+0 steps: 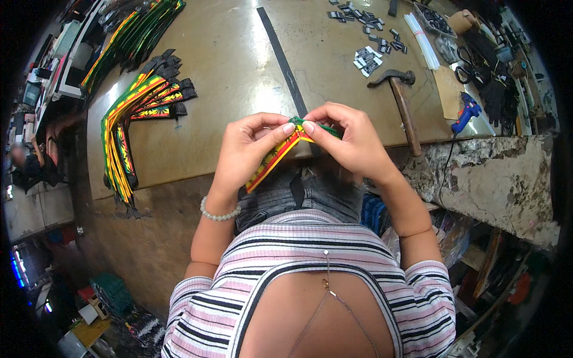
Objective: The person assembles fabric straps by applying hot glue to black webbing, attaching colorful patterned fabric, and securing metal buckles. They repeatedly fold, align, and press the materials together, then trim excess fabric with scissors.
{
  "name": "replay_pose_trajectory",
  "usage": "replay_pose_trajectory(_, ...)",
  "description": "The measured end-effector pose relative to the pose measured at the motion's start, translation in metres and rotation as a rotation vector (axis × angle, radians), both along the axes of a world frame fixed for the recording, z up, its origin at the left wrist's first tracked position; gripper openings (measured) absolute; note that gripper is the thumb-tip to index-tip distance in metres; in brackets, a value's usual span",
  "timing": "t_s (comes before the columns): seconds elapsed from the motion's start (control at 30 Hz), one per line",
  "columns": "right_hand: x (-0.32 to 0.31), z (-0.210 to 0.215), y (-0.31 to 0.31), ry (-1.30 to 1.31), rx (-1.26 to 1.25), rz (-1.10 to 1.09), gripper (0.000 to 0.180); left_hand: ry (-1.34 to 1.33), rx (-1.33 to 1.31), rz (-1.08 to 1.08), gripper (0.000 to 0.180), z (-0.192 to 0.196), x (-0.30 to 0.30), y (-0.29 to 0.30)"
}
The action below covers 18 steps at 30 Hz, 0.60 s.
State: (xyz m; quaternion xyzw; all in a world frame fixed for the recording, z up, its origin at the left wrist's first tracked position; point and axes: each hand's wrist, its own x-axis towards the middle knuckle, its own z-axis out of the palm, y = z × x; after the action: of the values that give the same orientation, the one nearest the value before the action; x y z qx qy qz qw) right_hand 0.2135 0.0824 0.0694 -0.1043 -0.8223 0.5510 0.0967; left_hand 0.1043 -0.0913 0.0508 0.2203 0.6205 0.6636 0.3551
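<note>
Between my two hands, at the table's front edge, is a green, yellow and red patterned strap (276,165). My left hand (253,140) pinches its folded upper part between thumb and fingers. On the other side my right hand (343,136) pinches the same fold, thumb tip close to the left thumb. A green edge of the strap shows past the right fingers, while its striped length hangs down below the left hand. Just beyond my fingertips lies a long dark flat strip (280,56) on the table. Fingers hide the exact spot being gripped.
A bundle of similar straps (122,128) lies at left, with a green-edged stack (134,39) behind it. At right are a hammer (401,98), small black labels (364,21), white labels (367,61), a blue glue gun (467,112) and scissors (468,65).
</note>
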Motion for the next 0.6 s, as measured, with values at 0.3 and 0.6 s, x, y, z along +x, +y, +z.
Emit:
replay_pose_trajectory(0.3,0.001,-0.018,-0.024,0.115,-0.335,-0.208,0.018,-0.179,0.211,0.189,0.02,-0.007,0.025,0.019)
replay_pose_trajectory(0.6,-0.003,0.002,0.014,-0.015,-0.026,0.142,0.022,-0.066,-0.016,-0.11,0.031,0.0,0.001,0.002)
